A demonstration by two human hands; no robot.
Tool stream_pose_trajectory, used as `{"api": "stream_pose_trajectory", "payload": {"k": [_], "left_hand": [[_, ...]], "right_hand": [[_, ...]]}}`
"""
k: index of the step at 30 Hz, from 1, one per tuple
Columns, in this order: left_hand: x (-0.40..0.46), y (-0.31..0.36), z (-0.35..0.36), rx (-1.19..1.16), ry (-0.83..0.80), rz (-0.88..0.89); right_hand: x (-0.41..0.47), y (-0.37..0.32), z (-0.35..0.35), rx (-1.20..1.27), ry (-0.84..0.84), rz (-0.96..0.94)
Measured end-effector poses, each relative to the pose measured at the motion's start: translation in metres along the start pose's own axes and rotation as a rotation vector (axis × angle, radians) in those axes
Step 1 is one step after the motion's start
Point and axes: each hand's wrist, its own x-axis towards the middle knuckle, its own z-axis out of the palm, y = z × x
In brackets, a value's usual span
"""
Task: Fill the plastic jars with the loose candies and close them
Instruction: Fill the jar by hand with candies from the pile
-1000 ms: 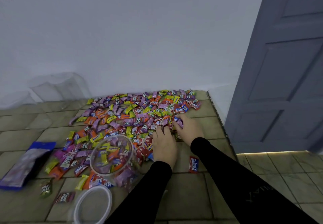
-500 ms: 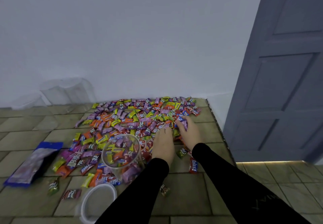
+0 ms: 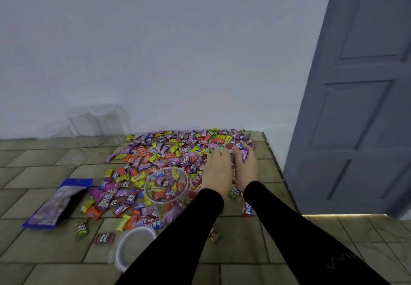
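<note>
A wide heap of wrapped candies, purple, orange, yellow and red, covers the tiled floor by the wall. A clear plastic jar stands open amid them, partly filled. Its white lid lies on the floor in front of it. My left hand rests palm down on the heap's right part, fingers spread. Right beside it, my right hand curls around several candies at the heap's far right edge. Both arms wear black sleeves.
Several empty clear jars stand against the white wall at the back left. A blue candy bag lies flat on the left. A grey door stands on the right, past the step edge. Stray candies lie near my arms.
Both hands have slid farther from me into the heap's right end. The right hand has closed around candies. The view has tilted up.
</note>
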Motion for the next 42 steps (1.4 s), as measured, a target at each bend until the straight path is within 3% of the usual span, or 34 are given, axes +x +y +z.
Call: {"api": "stream_pose_trajectory", "payload": {"k": [9, 23, 33, 42], "left_hand": [[0.02, 0.013, -0.055, -0.004, 0.133, 0.105], [0.005, -0.054, -0.115, -0.428, 0.31, 0.09], [-0.027, -0.088, -0.129, -0.693, 0.474, -0.053], [-0.046, -0.098, -0.118, -0.767, 0.431, -0.215]], "right_hand": [[-0.007, -0.043, 0.0, 0.226, 0.069, -0.029], [-0.044, -0.101, 0.047, 0.404, 0.033, -0.059], [-0.073, -0.118, 0.078, 0.301, -0.022, -0.11], [-0.092, -0.114, 0.089, 0.271, -0.032, -0.179]]}}
